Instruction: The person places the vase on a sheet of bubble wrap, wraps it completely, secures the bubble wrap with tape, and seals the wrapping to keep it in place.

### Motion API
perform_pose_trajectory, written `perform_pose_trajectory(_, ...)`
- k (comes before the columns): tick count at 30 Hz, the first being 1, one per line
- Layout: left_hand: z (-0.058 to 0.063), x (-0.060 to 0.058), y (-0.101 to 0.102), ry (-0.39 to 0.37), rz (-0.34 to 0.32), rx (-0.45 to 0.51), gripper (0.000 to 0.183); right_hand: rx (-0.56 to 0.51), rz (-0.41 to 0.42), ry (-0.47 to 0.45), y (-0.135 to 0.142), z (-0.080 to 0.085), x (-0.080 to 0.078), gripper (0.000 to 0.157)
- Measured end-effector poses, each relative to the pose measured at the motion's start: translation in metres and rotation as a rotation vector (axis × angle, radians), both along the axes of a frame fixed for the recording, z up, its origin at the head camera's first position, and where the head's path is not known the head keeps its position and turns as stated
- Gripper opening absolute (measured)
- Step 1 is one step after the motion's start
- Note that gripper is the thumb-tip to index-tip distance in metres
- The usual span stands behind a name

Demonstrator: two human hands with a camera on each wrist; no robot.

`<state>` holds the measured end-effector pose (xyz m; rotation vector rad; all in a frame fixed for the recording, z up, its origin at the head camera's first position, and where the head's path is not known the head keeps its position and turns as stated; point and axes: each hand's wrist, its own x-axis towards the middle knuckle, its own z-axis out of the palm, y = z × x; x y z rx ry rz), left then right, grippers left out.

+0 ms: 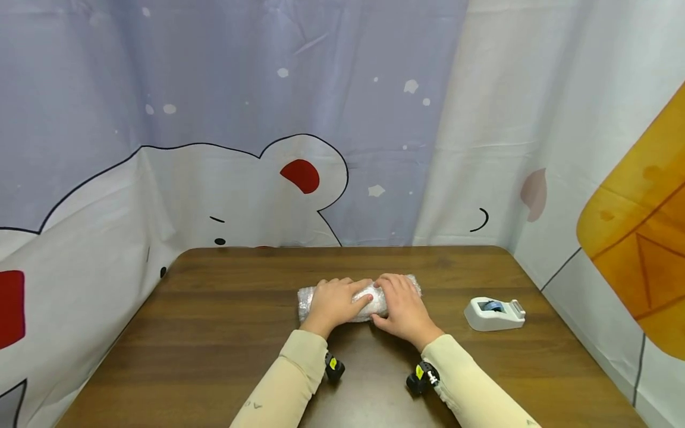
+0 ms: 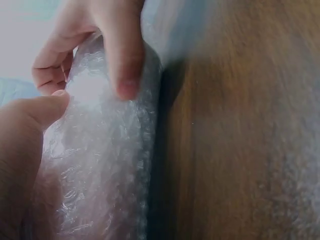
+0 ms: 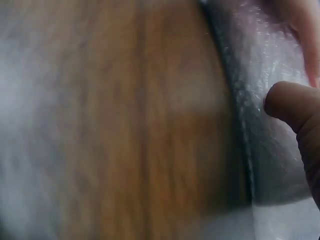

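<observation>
A bubble-wrapped roll [image 1: 305, 302] lies crosswise on the wooden table [image 1: 214, 345]. My left hand [image 1: 336, 302] grips its left half from above, fingers over the far side and thumb along the top. Around the right part, my right hand [image 1: 405, 309] is curled, with its thumb on the near side. Close up in the left wrist view, the bubble wrap [image 2: 105, 160] looks clear and shiny, and both thumbs press on it. The right wrist view shows a thumb [image 3: 295, 105] against the wrap [image 3: 270, 55]. What is inside the wrap cannot be made out.
To the right of the roll stands a white tape dispenser [image 1: 495, 318] with a bluish tape roll in it. A printed curtain [image 1: 374, 119] hangs behind the table and along its sides. Small black cameras [image 1: 334, 368] are strapped to both wrists.
</observation>
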<state>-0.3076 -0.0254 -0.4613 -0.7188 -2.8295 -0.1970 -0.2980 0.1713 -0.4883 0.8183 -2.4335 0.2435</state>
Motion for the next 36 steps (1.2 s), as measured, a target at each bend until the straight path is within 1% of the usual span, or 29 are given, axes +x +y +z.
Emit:
perform_pose_trajectory(2,0.001,-0.001,0.001,0.001,0.001,-0.002,0.053,0.036,-0.015,0.004,0.001,-0.002,0.0,0.078)
perform_pose_trajectory(4,0.001,-0.002,0.001,0.01,0.002,-0.003,0.052,0.056,-0.016,-0.012,0.001,-0.001,0.0,0.084)
perform_pose_trajectory(5,0.0,-0.003,0.001,0.014,0.001,-0.004,0.052,0.06,-0.014,-0.036,0.002,0.001,0.0,0.086)
perform_pose_trajectory(6,0.0,-0.003,0.001,0.016,-0.001,-0.003,0.052,0.045,-0.004,-0.068,0.003,0.004,0.0,0.085)
perform_pose_trajectory(9,0.0,-0.004,0.001,0.016,-0.003,-0.008,0.052,0.021,0.065,-0.162,0.009,0.018,-0.002,0.082)
perform_pose_trajectory(12,0.0,-0.003,0.001,0.014,-0.004,-0.013,0.052,-0.008,0.152,-0.215,0.018,0.033,-0.008,0.074)
perform_pose_trajectory(13,0.001,-0.003,0.001,0.017,-0.004,-0.014,0.052,-0.007,0.172,-0.216,0.021,0.037,-0.01,0.073)
perform_pose_trajectory(15,0.0,-0.004,0.001,0.023,-0.006,-0.016,0.052,-0.007,0.185,-0.212,0.024,0.041,-0.013,0.071)
perform_pose_trajectory(17,0.0,-0.004,0.001,0.024,-0.007,-0.018,0.053,0.007,0.167,-0.216,0.024,0.04,-0.014,0.071)
perform_pose_trajectory(19,-0.001,-0.005,0.001,0.021,-0.005,-0.02,0.053,0.044,0.133,-0.207,0.02,0.035,-0.013,0.076)
perform_pose_trajectory(21,-0.001,-0.005,0.001,0.014,0.0,-0.019,0.053,0.091,0.096,-0.171,0.014,0.03,-0.013,0.079)
perform_pose_trajectory(23,-0.001,-0.005,0.0,0.003,0.006,-0.017,0.054,0.121,0.061,-0.121,0.008,0.023,-0.013,0.078)
perform_pose_trajectory(25,0.0,-0.005,0.0,-0.008,0.007,-0.013,0.054,0.143,0.024,-0.062,0.004,0.018,-0.014,0.076)
perform_pose_trajectory(27,0.0,-0.004,0.0,-0.018,0.01,-0.016,0.055,0.149,0.0,-0.024,0.002,0.014,-0.016,0.072)
perform_pose_trajectory(30,0.001,-0.004,0.0,-0.027,0.014,-0.022,0.056,0.161,0.006,-0.004,0.002,0.011,-0.018,0.071)
perform_pose_trajectory(33,0.001,-0.004,-0.001,-0.037,0.016,-0.006,0.054,0.161,0.046,-0.021,0.005,0.013,-0.019,0.074)
perform_pose_trajectory(35,0.001,-0.004,-0.003,-0.029,0.007,0.037,0.052,0.165,0.071,-0.045,0.009,0.016,-0.02,0.078)
perform_pose_trajectory(36,0.002,-0.005,-0.005,-0.013,-0.006,0.074,0.05,0.171,0.078,-0.057,0.01,0.017,-0.02,0.079)
